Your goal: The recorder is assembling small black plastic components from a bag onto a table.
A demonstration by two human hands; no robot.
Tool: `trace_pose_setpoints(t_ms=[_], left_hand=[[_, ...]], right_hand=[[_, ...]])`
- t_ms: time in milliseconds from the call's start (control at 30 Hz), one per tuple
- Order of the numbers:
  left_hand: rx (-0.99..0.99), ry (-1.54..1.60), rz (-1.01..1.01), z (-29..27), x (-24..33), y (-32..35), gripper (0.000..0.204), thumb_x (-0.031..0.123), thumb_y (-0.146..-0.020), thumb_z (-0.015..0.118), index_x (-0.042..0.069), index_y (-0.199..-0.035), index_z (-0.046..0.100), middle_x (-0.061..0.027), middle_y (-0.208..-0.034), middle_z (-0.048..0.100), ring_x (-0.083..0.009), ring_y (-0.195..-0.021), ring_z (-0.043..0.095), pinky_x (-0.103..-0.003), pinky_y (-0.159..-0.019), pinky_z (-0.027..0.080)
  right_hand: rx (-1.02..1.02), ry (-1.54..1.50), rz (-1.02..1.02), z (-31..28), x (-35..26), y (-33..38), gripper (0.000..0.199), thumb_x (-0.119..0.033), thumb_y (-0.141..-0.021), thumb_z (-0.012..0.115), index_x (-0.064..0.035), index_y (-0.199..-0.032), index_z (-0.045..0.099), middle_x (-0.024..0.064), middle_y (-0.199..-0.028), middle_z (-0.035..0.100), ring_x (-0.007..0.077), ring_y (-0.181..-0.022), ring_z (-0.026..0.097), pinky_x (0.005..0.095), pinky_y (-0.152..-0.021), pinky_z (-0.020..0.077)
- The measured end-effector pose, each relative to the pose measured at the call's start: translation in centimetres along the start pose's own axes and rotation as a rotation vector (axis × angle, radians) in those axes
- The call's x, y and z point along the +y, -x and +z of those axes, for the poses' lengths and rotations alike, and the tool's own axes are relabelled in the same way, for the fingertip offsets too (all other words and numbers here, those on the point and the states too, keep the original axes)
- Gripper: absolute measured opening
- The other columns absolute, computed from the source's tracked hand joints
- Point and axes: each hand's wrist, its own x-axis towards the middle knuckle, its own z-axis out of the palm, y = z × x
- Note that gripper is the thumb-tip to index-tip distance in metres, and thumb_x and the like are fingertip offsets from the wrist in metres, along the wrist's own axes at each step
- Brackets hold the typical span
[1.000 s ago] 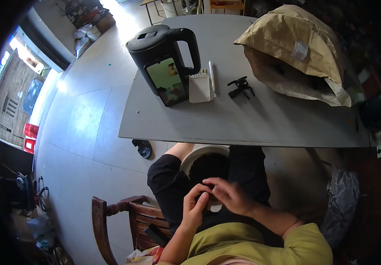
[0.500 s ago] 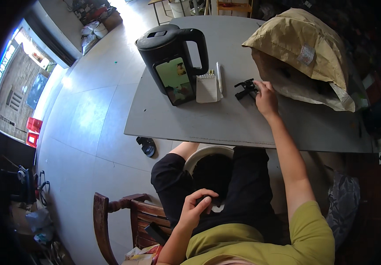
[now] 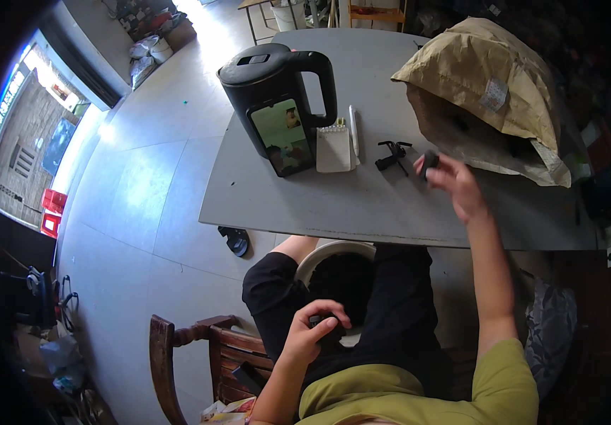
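Note:
I sit at a grey table (image 3: 348, 205). My right hand (image 3: 454, 183) is raised over the table and holds a small black part (image 3: 428, 163) in its fingers. A black clip-like piece (image 3: 392, 154) lies on the table just left of that hand. My left hand (image 3: 314, 334) rests in my lap, curled around a small dark object over a white bowl (image 3: 326, 256) between my knees.
A black kettle (image 3: 271, 92) stands at the table's far left with a lit phone (image 3: 284, 138) leaning on it. A small notepad (image 3: 334, 149) and white pen (image 3: 353, 131) lie beside it. A crumpled brown paper sack (image 3: 489, 85) fills the far right. A wooden chair (image 3: 192, 354) stands at my left.
My right hand reached from my lap out to the table, took a small black part near the clip-like piece, and now lifts it back slightly. My left hand stays in my lap.

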Motion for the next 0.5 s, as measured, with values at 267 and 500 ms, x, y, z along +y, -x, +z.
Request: trace_pose_setpoints(t_ms=[267,500], left_hand=[[-0.129,-0.769,0.224,1.8,2.8,-0.9,0.048,0.001,-0.075,0.068,0.002,-0.121,0.054,-0.0029,-0.076,0.060,-0.0081,-0.068,0.054,-0.021,-0.064,0.043],[0.028,-0.913,0.462,2.3,1.9,-0.2,0.024,0.000,-0.068,0.072,0.000,-0.091,0.064,-0.0094,-0.079,0.063,-0.0177,-0.067,0.059,-0.024,-0.062,0.044]], right_hand=[[-0.946,-0.072,0.154,9.1,3.0,8.5,0.029,-0.024,-0.081,0.064,-0.0009,-0.098,0.063,0.0044,-0.083,0.063,0.0090,-0.076,0.056,0.0242,-0.072,0.0451],[-0.748,-0.250,0.176,11.7,3.8,12.0,0.046,-0.045,-0.093,0.044,-0.0014,-0.098,0.056,-0.0006,-0.079,0.055,0.0082,-0.074,0.048,0.0219,-0.067,0.0381]])
